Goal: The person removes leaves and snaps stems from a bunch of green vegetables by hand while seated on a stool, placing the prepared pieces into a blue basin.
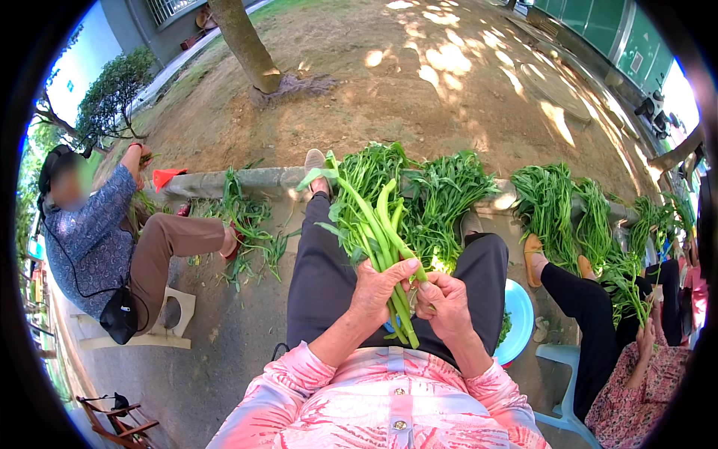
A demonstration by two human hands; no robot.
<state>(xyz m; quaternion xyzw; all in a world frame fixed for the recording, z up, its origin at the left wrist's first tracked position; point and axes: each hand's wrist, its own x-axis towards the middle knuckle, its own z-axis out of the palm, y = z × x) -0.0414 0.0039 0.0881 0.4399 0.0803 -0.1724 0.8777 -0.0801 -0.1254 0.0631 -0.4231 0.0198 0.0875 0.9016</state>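
Note:
My left hand (377,289) is closed around a bunch of green leafy stems (387,241), thick and pale green, with cut ends pointing down towards my lap. Close beside it, my right hand (446,300) pinches the lower end of one thick stem between thumb and fingers. The leaves of the bunch fan out above my hands, between my knees. Beyond them, piles of long-stemmed leafy greens (449,196) lean on the stone kerb. A light blue plastic basin (519,322) with some green leaves (505,328) inside stands right of my right thigh.
A person (92,241) sits at the left on a low stool (179,317), near scattered greens (247,236). Another person (634,376) at the right, by a light blue plastic chair (561,353), holds stems. More greens (547,196) lie along the kerb (263,181). A tree trunk (247,47) rises beyond.

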